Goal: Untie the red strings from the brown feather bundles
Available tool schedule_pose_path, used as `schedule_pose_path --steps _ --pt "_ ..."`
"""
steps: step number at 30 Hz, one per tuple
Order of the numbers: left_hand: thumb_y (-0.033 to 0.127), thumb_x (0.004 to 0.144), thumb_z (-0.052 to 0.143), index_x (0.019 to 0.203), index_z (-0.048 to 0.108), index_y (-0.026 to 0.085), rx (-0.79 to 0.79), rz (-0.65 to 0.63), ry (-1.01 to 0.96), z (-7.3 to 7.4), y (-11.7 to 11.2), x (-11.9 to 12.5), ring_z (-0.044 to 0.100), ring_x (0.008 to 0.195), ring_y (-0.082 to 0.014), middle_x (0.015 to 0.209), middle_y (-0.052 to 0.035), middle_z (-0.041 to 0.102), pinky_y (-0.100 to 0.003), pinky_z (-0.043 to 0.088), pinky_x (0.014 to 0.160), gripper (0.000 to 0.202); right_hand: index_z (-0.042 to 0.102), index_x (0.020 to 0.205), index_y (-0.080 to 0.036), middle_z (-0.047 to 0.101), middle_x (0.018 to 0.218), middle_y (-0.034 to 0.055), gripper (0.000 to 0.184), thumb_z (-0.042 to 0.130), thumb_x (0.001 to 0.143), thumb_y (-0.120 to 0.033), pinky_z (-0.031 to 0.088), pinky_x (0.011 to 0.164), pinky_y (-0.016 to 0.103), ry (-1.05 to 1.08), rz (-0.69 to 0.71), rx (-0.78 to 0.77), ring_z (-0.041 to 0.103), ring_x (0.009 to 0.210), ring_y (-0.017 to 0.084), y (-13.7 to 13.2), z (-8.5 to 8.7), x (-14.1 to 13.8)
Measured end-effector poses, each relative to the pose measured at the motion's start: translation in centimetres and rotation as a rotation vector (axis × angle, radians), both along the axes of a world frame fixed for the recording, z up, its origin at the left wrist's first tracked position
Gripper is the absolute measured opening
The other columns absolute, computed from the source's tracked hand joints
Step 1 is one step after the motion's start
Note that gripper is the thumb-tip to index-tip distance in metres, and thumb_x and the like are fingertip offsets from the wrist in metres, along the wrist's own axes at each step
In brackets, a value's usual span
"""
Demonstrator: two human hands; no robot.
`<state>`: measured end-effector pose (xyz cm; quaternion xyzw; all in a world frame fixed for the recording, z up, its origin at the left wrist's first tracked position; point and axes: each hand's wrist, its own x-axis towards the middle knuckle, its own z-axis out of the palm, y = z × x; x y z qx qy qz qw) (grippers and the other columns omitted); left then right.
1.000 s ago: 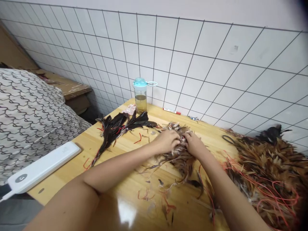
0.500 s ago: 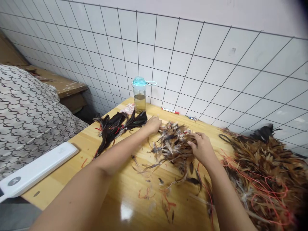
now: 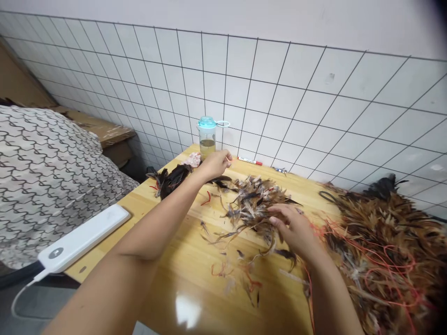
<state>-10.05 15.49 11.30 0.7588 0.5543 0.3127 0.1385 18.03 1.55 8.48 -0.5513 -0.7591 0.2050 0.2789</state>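
On the wooden table lies a loose pile of brown and grey feathers [image 3: 256,200]. My right hand [image 3: 295,228] is at the pile's right edge, thumb and fingers apart, fingertips touching or just over the feathers. In front of the clear bottle [image 3: 207,143] with a blue lid, my left hand [image 3: 217,165] is raised with fingers curled together; whatever they pinch is too small to make out. Below and left of that hand is a bunch of black feathers [image 3: 171,180], partly hidden by my left forearm. Several loose feathers and red string scraps [image 3: 221,270] lie nearer me.
A large heap of brown feathers [image 3: 387,223] with tangled red string [image 3: 387,267] fills the right side. A red-and-white marker [image 3: 249,161] lies by the tiled wall. At the left edge are a white power strip [image 3: 87,235] and a patterned cloth [image 3: 52,181].
My left hand has lifted away from the feather pile, toward the bottle. My right hand has shifted slightly lower along the pile's edge. The whole view has turned a little.
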Motion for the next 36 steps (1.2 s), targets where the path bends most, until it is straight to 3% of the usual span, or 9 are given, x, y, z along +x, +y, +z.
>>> schedule_pose_path --steps 5,8,13,17,21,25,31,36 --pt "0.015 0.078 0.059 0.093 0.058 0.015 -0.191 -0.096 -0.277 -1.6 -0.1 -1.0 0.061 0.067 -0.0123 0.076 -0.0023 0.065 -0.024 0.046 0.064 0.014 0.067 0.1 -0.022 0.063 0.111 0.0092 0.022 0.05 0.087 -0.027 0.051 0.082 0.033 0.098 0.136 -0.053 0.059 0.104 0.02 -2.8 -0.1 -1.8" --pt "0.013 0.076 0.062 0.093 0.057 0.014 -0.325 -0.183 -0.536 -2.2 -1.3 -0.9 0.06 0.067 -0.0104 0.072 -0.0006 0.062 -0.024 0.048 0.065 0.018 0.067 0.098 -0.021 0.065 0.106 0.0086 0.022 0.049 0.088 -0.028 0.05 0.081 0.033 0.134 0.14 -0.063 0.061 0.098 0.019 -3.7 -0.5 -2.6" --pt "0.01 0.07 0.066 0.094 0.057 0.012 -0.366 -0.253 -0.787 -2.0 -5.6 0.8 0.06 0.073 -0.008 0.085 -0.0022 0.062 -0.023 0.049 0.072 0.025 0.065 0.092 -0.02 0.068 0.088 0.0065 0.022 0.05 0.087 -0.034 0.051 0.073 0.033 0.276 -0.008 -0.124 0.065 0.079 0.019 -3.8 -1.9 -4.0" --pt "0.015 0.071 0.068 0.093 0.056 0.013 -0.398 -0.235 -0.908 -2.6 -9.5 2.7 0.06 0.073 -0.0072 0.087 -0.0017 0.061 -0.022 0.05 0.072 0.025 0.063 0.094 -0.02 0.067 0.075 0.004 0.021 0.051 0.085 -0.034 0.052 0.067 0.031 0.415 -0.04 -0.16 0.066 0.069 0.018 -3.3 -3.6 -5.6" --pt "0.017 0.07 0.069 0.092 0.053 0.014 -0.498 -0.194 -0.966 -4.2 -11.9 3.8 0.06 0.068 -0.0072 0.082 0.0004 0.059 -0.022 0.051 0.066 0.028 0.061 0.099 -0.02 0.067 0.077 0.003 0.022 0.051 0.083 -0.032 0.052 0.064 0.03 0.478 -0.1 -0.097 0.065 0.063 0.016 -2.8 -4.9 -7.0" --pt "0.015 0.069 0.071 0.091 0.049 0.015 -0.557 -0.16 -0.946 -5.5 -13.1 4.1 0.062 0.064 -0.0074 0.083 0.0008 0.058 -0.022 0.052 0.061 0.031 0.061 0.104 -0.02 0.067 0.083 0.0036 0.024 0.05 0.084 -0.029 0.05 0.066 0.029 0.414 -0.132 -0.01 0.063 0.067 0.016 -2.6 -5.1 -7.8" --pt "0.011 0.072 0.066 0.089 0.048 0.015 -0.59 -0.112 -0.928 -5.2 -13.9 4.5 0.062 0.058 -0.0058 0.083 0.0028 0.056 -0.019 0.05 0.056 0.025 0.065 0.097 -0.022 0.067 0.092 0.0055 0.02 0.048 0.088 -0.025 0.047 0.071 0.028 0.211 -0.08 0.152 0.062 0.078 0.017 -2.8 -4.3 -8.2" --pt "0.011 0.073 0.065 0.087 0.049 0.015 -0.644 -0.163 -0.911 -5.6 -14.0 4.6 0.062 0.059 -0.0055 0.076 0.0033 0.057 -0.019 0.05 0.06 0.021 0.066 0.086 -0.023 0.066 0.087 0.0047 0.019 0.047 0.089 -0.024 0.044 0.071 0.028 0.13 -0.066 0.165 0.06 0.08 0.017 -2.6 -4.5 -8.1"
